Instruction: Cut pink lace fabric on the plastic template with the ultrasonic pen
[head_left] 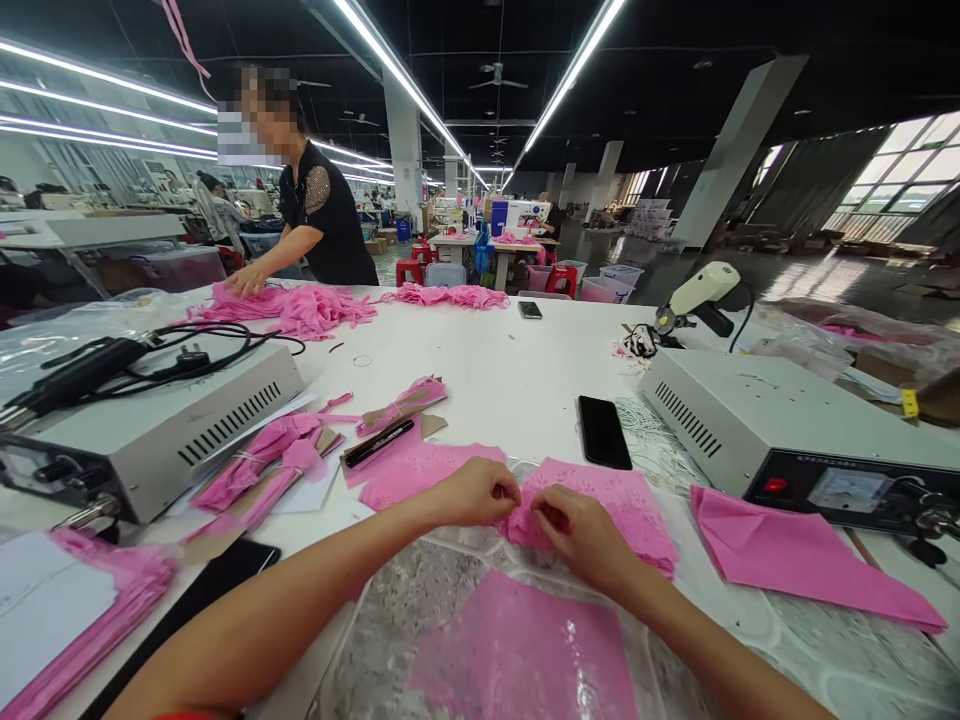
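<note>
My left hand (480,492) is closed in a pinch at the inner edge of the pink lace pieces, thumb against fingers. Close by on the right, my right hand (576,525) pinches the edge of a stack of pink lace fabric (611,505). A bit of the lace spans the gap between my fingertips. Left of my hands lies another pink lace pile (427,470), partly behind my left wrist. Below my hands, a flat pink cloth piece (525,650) shows under or on clear plastic (390,610); which one I cannot tell.
Grey machine boxes stand at left (202,430) and right (750,410). A phone (604,432), a black marker (380,443) and tied pink bundles (262,455) lie on the white table (480,370). Across it, a person (319,210) handles a pink fabric heap (315,308).
</note>
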